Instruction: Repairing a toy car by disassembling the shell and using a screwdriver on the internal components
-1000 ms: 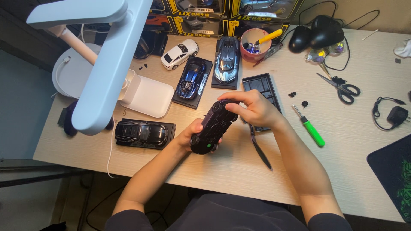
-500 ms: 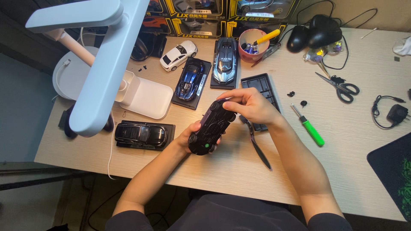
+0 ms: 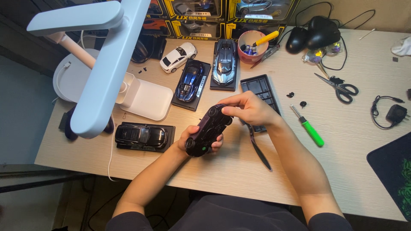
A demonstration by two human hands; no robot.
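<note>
Gripping dark model car [image 3: 208,130] above the desk [image 3: 239,171]: left hand [image 3: 198,143] cradling from six o'clock for support, right hand [image 3: 250,109] pinching its front at one o'clock.

We see our two forearms bare from elbow to wrist, entering from the bottom of the frame. Dark short sleeves end near the elbows at lower left and lower right. Our left hand [image 3: 201,139] and right hand [image 3: 250,109] wear no gloves, rings or watch.
</note>
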